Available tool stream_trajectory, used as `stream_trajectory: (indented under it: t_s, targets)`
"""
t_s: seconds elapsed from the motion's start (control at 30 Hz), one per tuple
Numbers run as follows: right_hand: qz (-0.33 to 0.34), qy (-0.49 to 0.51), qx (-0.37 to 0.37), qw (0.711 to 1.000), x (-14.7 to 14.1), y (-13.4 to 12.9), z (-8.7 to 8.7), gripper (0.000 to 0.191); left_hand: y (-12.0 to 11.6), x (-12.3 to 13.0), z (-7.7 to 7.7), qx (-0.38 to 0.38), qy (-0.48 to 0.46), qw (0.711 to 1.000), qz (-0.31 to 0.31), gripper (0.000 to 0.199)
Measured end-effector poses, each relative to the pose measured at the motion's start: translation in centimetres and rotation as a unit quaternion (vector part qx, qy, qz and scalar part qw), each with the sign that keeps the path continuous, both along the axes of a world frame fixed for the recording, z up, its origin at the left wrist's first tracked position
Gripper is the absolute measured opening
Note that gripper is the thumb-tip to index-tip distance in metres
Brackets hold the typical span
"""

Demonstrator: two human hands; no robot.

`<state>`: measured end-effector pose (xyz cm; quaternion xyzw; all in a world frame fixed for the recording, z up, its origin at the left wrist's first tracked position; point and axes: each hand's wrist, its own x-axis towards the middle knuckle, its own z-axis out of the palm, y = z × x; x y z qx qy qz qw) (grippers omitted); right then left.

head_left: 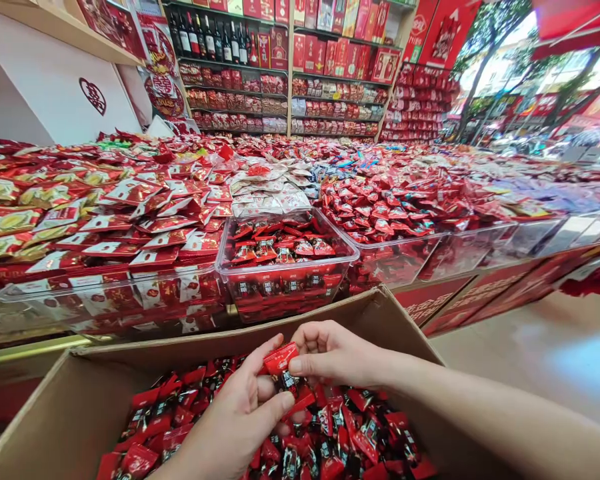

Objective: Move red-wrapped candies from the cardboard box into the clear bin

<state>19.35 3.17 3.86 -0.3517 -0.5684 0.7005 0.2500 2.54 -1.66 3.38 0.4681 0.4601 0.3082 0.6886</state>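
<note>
A small wrapped candy [281, 359], red at its end and black with white characters lower down, is held up over an open cardboard box [400, 327]. My right hand [330, 353] pinches its red end between thumb and curled fingers. From the lower left, my left hand [247, 400] closes around the same candy, the index finger along its left side and the thumb near its lower part. Below both hands, a heap of similar red and black candies [370, 433] fills the box, partly hidden by my hands and forearms.
Just beyond the box stands a clear plastic bin [287, 267] of neatly lined-up red packets. Larger red and white packets [130, 227] are heaped to its left, with more red sweets [395, 207] to the right. Shelves [290, 73] with bottles and boxes rise behind.
</note>
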Motion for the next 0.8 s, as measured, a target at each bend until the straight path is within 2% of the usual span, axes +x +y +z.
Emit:
stream_trajectory:
  t_s: [0.1,0.2,0.3,0.37,0.4,0.43,0.5,0.53,0.57,0.6,0.67,0.8]
  targets:
    - [0.0,0.015,0.042,0.999,0.1,-0.1,-0.2,0.025,0.0,-0.1,0.1,0.038,0.012,0.999,0.011,0.058]
    - [0.0,0.044,0.128,0.991,0.2,-0.5,-0.1,0.033,-0.3,-0.2,0.1,0.117,0.087,0.989,-0.003,0.056]
    - [0.017,-0.017,0.249,0.968,0.9,-1.1,1.3,0.016,-0.6,-0.8,0.6,0.239,0.2,0.949,-0.049,0.063]
    - [-0.006,-0.074,0.347,0.935,2.1,-1.1,3.3,0.013,-0.4,-1.4,1.9,0.367,0.275,0.886,-0.068,0.059]
    - [-0.042,-0.091,0.391,0.915,3.0,-0.8,4.5,0.012,0.0,-1.6,3.0,0.438,0.307,0.843,-0.062,0.054]
    - [-0.088,-0.101,0.43,0.893,3.9,-0.4,5.7,0.011,0.7,-1.7,4.3,0.508,0.332,0.791,-0.084,0.047]
    - [-0.191,-0.116,0.491,0.842,5.6,0.9,8.1,0.01,2.6,-1.4,7.3,0.623,0.362,0.691,-0.063,0.032]
    - [-0.225,-0.124,0.514,0.818,6.4,1.7,9.0,0.01,3.9,-0.9,8.8,0.644,0.378,0.664,-0.047,0.027]
    - [-0.241,-0.138,0.533,0.8,7.0,2.6,9.9,0.01,5.2,-0.3,10.1,0.644,0.401,0.65,-0.039,0.022]
    - [-0.242,-0.156,0.548,0.785,7.4,3.4,10.5,0.01,6.6,0.5,11.1,0.623,0.429,0.651,-0.063,0.021]
    - [-0.223,-0.207,0.574,0.76,7.7,4.9,11.3,0.011,9.2,2.1,12.4,0.562,0.462,0.675,-0.122,0.027]
    - [-0.16,-0.32,0.596,0.719,7.2,6.5,11.8,0.01,13.5,4.3,12.7,0.472,0.483,0.697,-0.243,0.029]
